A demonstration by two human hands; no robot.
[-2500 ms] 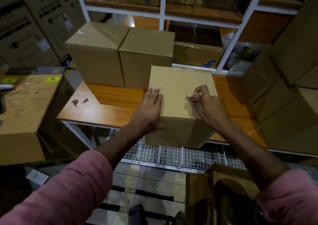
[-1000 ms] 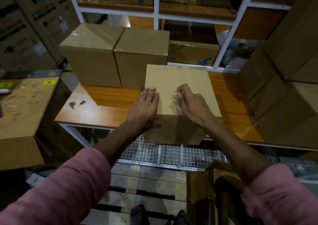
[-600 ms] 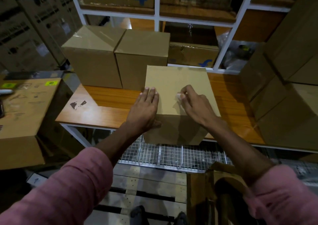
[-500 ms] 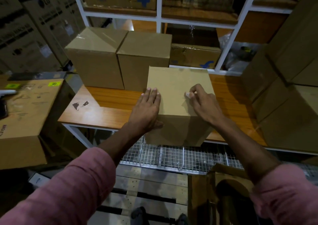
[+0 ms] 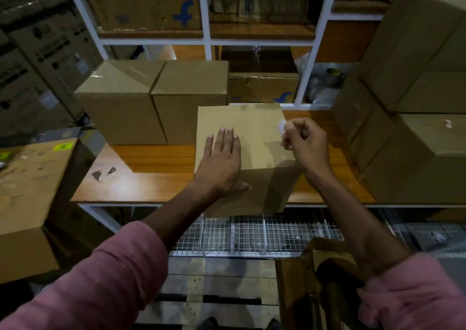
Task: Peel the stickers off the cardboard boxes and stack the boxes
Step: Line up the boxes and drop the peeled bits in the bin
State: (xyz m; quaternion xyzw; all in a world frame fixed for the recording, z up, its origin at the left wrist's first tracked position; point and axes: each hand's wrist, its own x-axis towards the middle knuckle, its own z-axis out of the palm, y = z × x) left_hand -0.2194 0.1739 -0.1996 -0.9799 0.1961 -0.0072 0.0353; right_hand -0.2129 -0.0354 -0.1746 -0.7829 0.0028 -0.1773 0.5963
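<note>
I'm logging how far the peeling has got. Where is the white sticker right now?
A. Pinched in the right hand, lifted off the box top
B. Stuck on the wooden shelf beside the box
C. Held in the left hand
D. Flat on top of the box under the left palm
A: the right hand pinches the white sticker above the box, while the left hand lies flat on the box top.

Dim storeroom; white shelving frame
</note>
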